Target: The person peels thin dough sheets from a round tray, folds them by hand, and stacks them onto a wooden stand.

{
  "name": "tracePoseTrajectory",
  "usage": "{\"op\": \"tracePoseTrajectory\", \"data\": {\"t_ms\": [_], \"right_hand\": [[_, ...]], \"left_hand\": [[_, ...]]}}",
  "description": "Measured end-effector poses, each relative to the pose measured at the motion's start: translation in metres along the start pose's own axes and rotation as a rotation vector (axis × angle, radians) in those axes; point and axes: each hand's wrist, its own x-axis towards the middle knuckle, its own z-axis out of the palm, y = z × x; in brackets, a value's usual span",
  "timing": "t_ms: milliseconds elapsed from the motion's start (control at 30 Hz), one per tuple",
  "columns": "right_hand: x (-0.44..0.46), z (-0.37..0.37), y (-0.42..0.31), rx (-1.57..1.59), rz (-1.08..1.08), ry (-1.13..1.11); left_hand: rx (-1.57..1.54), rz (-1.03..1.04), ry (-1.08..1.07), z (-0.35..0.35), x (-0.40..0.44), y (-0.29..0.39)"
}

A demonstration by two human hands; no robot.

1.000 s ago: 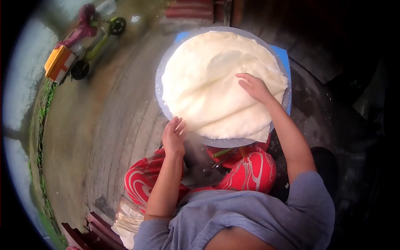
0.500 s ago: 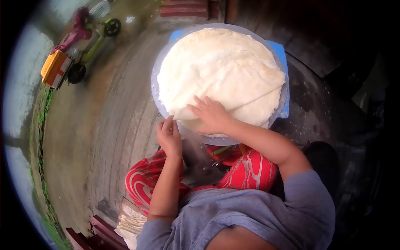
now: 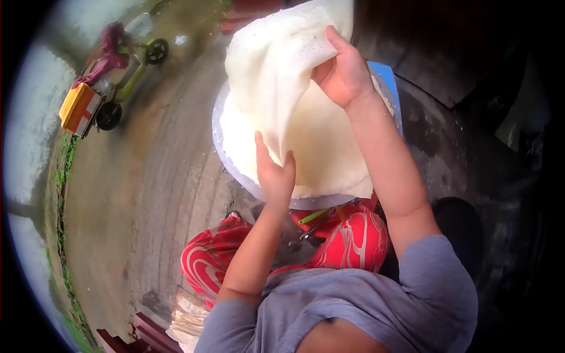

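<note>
Grey, streaked floor (image 3: 159,159) spreads out to the left of the seated person, with a strip of green plants (image 3: 63,176) along its far side and deep shadow on the right. Toward the upper left stands a green scooter (image 3: 132,80), draped with a maroon cloth (image 3: 109,57) and carrying an orange and white box (image 3: 79,112) at its rear. In front of the person's knees is a round grey tray (image 3: 238,175), its rim showing around a broad, pale layer (image 3: 329,147) that covers most of it; a blue panel (image 3: 386,80) juts out from beneath on the right. Above the tray hangs a thin, pale sheet (image 3: 265,65), raised at its far end and reaching the top edge of the view, its near part gathered into folds that narrow to a tip. The two hands are apart. The right hand (image 3: 347,73) is at the sheet's right edge, thumb over it and fingers partly hidden; how tightly it grips cannot be told. The left hand (image 3: 276,173) is lower, thumb and fingers spread on either side of the hanging tip. Red patterned trousers (image 3: 359,238) cover the person's legs, and a green handle (image 3: 313,216) shows between the knees, just beyond the tray's near rim.
</note>
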Motion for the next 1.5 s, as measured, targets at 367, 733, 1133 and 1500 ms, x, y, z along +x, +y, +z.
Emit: {"op": "tracePoseTrajectory", "data": {"t_ms": [367, 733, 1133, 1500], "right_hand": [[-0.144, -0.26, -0.021, -0.124, -0.042, 0.713], [-0.152, -0.26, -0.008, -0.171, -0.206, 0.678], [-0.107, -0.154, 0.083, -1.638, 0.053, -0.115], [-0.056, -0.185, 0.074, -2.068, -0.39, 0.025]], "left_hand": [[0.755, 0.432, -0.348, -0.027, -0.024, -0.101], [0.458, -0.039, -0.043, -0.011, -0.012, -0.072], [0.251, 0.534, -0.93, 0.14, -0.085, -0.014], [0.375, 0.238, -0.236, 0.006, -0.064, -0.026]]}}
